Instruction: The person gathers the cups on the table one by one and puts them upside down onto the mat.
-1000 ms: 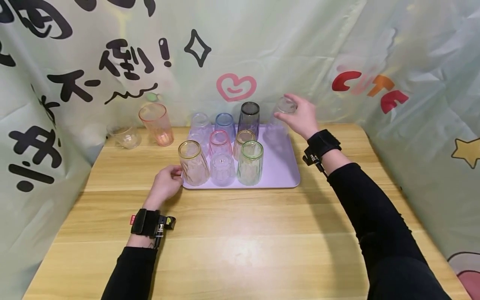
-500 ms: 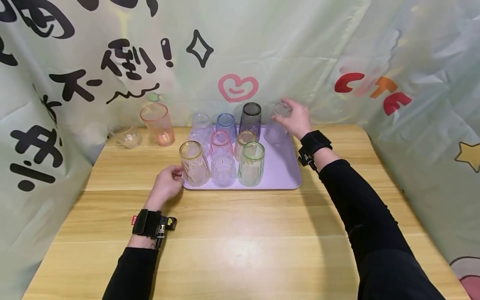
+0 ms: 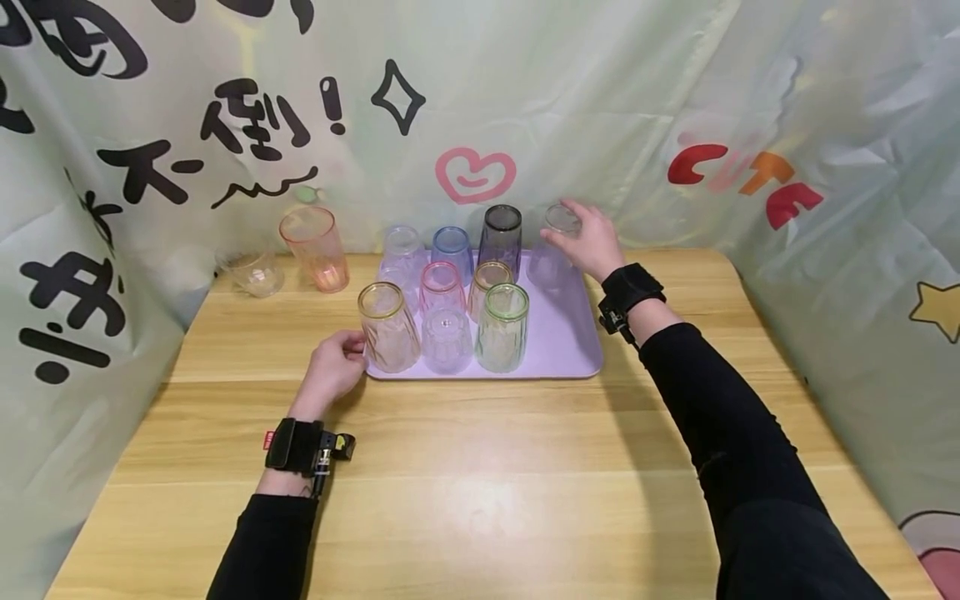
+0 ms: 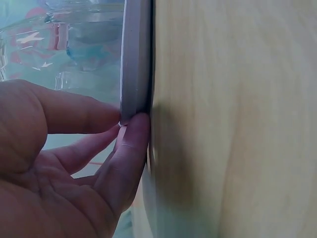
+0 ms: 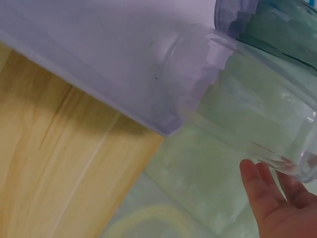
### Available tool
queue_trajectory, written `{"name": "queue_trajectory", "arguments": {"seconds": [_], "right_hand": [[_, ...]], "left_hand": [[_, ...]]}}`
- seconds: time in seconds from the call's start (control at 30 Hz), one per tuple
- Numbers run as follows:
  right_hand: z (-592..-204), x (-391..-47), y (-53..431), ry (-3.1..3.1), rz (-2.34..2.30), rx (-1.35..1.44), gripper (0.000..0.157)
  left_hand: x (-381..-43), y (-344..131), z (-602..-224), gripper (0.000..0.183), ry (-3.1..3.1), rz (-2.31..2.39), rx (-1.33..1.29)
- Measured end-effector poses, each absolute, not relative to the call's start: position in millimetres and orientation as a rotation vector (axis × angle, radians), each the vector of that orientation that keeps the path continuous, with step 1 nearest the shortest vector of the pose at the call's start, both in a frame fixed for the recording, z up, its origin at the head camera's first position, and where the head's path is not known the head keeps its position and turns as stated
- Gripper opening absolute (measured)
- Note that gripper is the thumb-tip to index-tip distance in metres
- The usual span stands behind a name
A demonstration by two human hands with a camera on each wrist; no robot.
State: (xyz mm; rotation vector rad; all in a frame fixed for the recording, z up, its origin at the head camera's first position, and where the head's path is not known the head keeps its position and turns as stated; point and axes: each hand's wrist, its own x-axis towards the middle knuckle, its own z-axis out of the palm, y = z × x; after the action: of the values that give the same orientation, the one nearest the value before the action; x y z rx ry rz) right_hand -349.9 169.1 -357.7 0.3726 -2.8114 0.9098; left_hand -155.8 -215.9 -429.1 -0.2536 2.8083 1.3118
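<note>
At the back right corner of the lilac tray (image 3: 562, 342), my right hand (image 3: 594, 243) grips a clear glass (image 3: 549, 265) by its upper end, thumb on the near side. The right wrist view has this glass (image 5: 257, 94) over the tray's corner, fingertips (image 5: 247, 171) along its side. My left hand (image 3: 335, 364) pinches the tray's left edge near the front corner. The tray's rim (image 4: 136, 59) sits between thumb and finger in the left wrist view. Several glasses crowd the tray, among them an amber-rimmed one (image 3: 388, 329), a green one (image 3: 502, 333) and a dark one (image 3: 500, 242).
Left of the tray, an orange-tinted glass (image 3: 318, 254) and a small clear glass cup (image 3: 257, 273) stand on the wooden table (image 3: 465, 500). A printed cloth (image 3: 585, 92) hangs behind the table and along its sides.
My right hand has brought the clear glass down and left onto the tray's back right, and over the last half second has barely moved. My left hand has stayed at the tray's edge.
</note>
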Motion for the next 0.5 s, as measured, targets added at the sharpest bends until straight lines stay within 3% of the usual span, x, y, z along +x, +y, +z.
{"name": "queue_trajectory", "arguments": {"seconds": [0.5], "right_hand": [[-335.1, -304.9, 189.9, -2.519, 1.141, 0.409, 0.067]], "left_hand": [[-155.6, -216.8, -430.6, 0.042, 2.763, 1.349, -0.273]]}}
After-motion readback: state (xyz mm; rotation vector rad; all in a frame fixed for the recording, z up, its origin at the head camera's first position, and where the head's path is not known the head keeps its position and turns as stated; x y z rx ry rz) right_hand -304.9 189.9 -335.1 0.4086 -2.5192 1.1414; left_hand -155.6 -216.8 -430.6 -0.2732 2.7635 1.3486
